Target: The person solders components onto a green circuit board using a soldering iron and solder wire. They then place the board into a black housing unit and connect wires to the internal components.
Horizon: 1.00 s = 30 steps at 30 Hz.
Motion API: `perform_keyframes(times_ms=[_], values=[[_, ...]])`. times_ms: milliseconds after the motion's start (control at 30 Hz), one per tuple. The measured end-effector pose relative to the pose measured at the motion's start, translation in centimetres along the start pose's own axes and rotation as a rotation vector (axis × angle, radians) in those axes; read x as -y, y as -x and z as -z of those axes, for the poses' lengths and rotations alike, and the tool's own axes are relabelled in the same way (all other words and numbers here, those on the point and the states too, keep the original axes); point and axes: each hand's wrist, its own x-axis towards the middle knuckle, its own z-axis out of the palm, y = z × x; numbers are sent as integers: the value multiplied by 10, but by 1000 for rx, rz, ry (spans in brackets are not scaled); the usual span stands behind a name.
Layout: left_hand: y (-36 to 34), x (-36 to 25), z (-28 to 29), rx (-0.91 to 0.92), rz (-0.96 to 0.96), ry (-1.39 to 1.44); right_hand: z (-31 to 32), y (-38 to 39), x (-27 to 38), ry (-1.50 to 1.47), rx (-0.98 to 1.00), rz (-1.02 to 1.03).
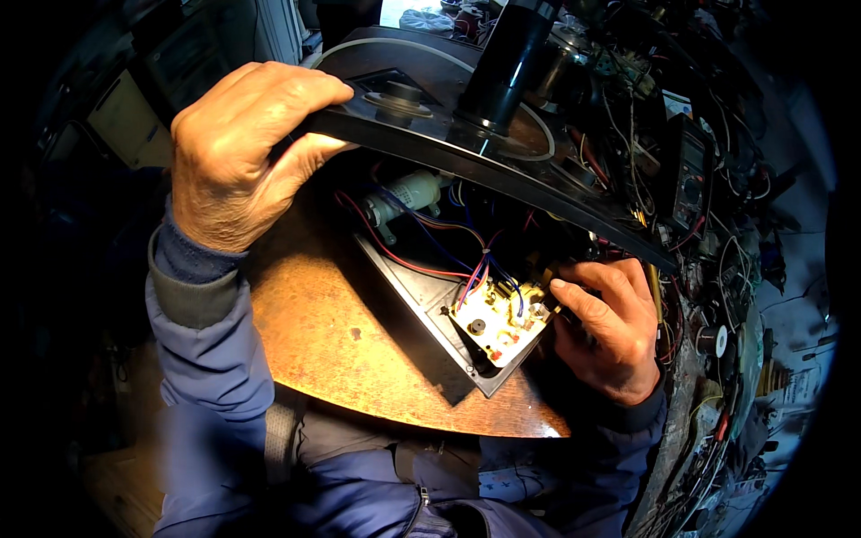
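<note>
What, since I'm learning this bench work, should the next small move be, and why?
Perhaps tuck the red wire inward with the right hand: it loops near the rim of the base, where the cover, held tilted up by the left hand, might pinch it.

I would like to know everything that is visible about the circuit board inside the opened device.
The small circuit board looks pale, almost white under the light, with yellowish areas. It carries a dark round part, a red part near its lower corner and other small parts lost in glare. Red and blue wires run to it. It lies at the near corner of the dark base, below the raised black panel. The right hand is at its right side; contact is unclear.
</note>
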Motion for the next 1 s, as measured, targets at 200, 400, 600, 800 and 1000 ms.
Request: perform_keyframes(times_ms=[200, 400, 600, 800, 1000], values=[[0, -2, 1, 4, 15, 4, 0, -1, 5, -32, 36, -3], [-1, 0, 1, -2, -3, -3, -2, -2, 5, 87, 86, 52], [1, 2, 1, 10, -9, -9, -6, 1, 4, -4, 39, 41], [3, 2, 1, 21, -1, -3, -5, 3, -2, -101, -10, 20], [3, 0, 1, 31, 1, -9, -7, 5, -4, -142, -41, 0]])
